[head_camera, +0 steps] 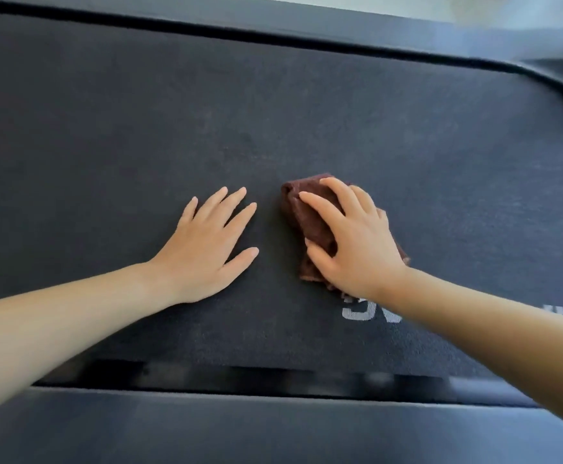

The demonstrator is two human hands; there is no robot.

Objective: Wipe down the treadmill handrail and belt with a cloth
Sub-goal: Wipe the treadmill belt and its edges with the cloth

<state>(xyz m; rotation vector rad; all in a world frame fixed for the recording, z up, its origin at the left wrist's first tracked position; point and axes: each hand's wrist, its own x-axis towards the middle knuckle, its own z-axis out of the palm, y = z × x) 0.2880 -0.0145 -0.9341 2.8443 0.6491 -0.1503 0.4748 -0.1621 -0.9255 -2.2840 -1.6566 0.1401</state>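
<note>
The dark grey treadmill belt (273, 105) fills most of the head view. A bunched brown cloth (310, 216) lies on it near the middle. My right hand (353, 242) presses down on the cloth with spread fingers, the thumb against its near side. My left hand (206, 246) rests flat on the bare belt just left of the cloth, fingers straight, holding nothing. No handrail is in view.
A dark side rail (240, 430) runs along the near edge of the belt, and another (307, 25) along the far edge. White printed letters (360, 311) show on the belt under my right wrist. Pale floor (474, 8) shows at the top right.
</note>
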